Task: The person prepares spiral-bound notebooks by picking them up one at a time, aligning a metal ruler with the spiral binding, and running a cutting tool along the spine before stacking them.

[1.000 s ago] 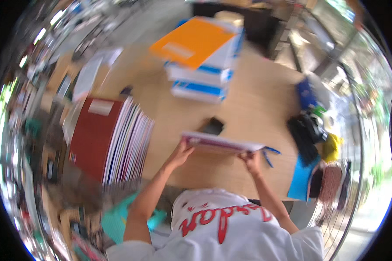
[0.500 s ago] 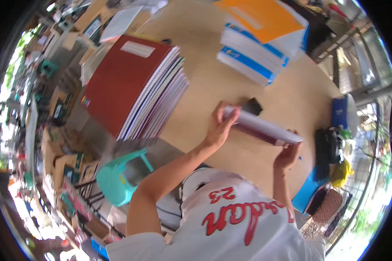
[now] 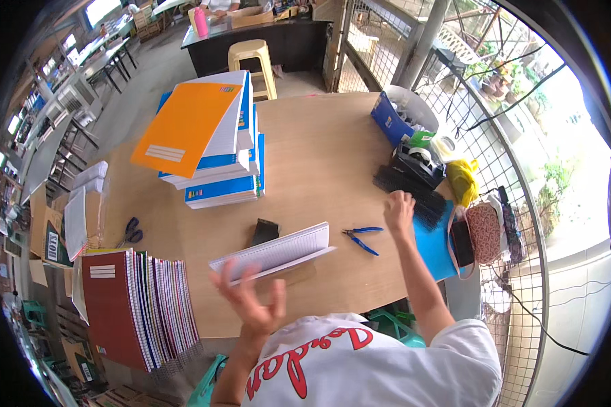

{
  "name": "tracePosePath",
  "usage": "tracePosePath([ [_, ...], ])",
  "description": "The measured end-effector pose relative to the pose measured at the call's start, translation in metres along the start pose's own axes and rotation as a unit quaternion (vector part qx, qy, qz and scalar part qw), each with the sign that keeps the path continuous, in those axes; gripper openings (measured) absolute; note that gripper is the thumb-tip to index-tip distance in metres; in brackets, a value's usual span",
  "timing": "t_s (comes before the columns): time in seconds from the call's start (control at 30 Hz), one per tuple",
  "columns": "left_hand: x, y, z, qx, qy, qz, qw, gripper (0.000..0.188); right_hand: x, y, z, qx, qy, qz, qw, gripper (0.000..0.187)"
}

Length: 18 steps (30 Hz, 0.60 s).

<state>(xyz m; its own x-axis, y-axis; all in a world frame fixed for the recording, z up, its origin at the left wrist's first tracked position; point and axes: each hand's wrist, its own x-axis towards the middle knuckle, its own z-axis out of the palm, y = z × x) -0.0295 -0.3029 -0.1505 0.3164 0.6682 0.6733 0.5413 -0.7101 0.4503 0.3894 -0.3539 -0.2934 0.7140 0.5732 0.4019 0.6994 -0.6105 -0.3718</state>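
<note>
While the left hand [image 3: 252, 311] had its fingers spread wide and blurred at 7 o'clock of the notebook [image 3: 278, 252], the right hand [image 3: 400, 214] was out at 2 o'clock, by a bundle of black strips [image 3: 421, 198]. Clock centred on the notebook, 12 pointing away from the person. Left fingers overlapped the notebook's near left corner in view; couldn't tell if they touched it. Right fingers were bent downward at the bundle's left edge; couldn't tell if they pinched a strip.

Notebook was on the near middle part of the tabletop [image 3: 309, 152], partly open, lined page tilted up. Small black box [image 3: 265, 231] just behind it at 12, blue-handled pliers [image 3: 363, 239] near it at 3, handles pointing right. Scissors [image 3: 132, 233] at 9 to 10, well apart.

Dark red notebook stack [image 3: 108, 298] at 8, spiral edges facing right. Taller blue-and-white stack [image 3: 224, 193] at 11, orange notebook [image 3: 189, 125] on top. Blue tub [image 3: 391, 124] at 1 to 2; tape dispenser [image 3: 414, 167] and yellow bundle [image 3: 462, 182] at 2, both near the black strips. Blue sheet [image 3: 436, 248] at 3, beside the right forearm, with a patterned pouch [image 3: 487, 234] farther out. Beige stool [image 3: 250, 51] stood beyond the far edge at 12.
</note>
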Motion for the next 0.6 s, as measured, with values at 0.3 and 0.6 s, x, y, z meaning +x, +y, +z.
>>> tracePosePath([
  [0.3,0.036,0.022,0.081,0.041,-0.190,0.064,0.979,0.029,0.063,0.062,0.000,-0.071,0.045,-0.140,0.987,0.016],
  [0.6,0.029,0.018,0.089,-0.022,-0.160,0.078,0.984,0.018,0.052,-0.071,-0.112,0.249,-0.217,-0.315,0.890,0.038],
])
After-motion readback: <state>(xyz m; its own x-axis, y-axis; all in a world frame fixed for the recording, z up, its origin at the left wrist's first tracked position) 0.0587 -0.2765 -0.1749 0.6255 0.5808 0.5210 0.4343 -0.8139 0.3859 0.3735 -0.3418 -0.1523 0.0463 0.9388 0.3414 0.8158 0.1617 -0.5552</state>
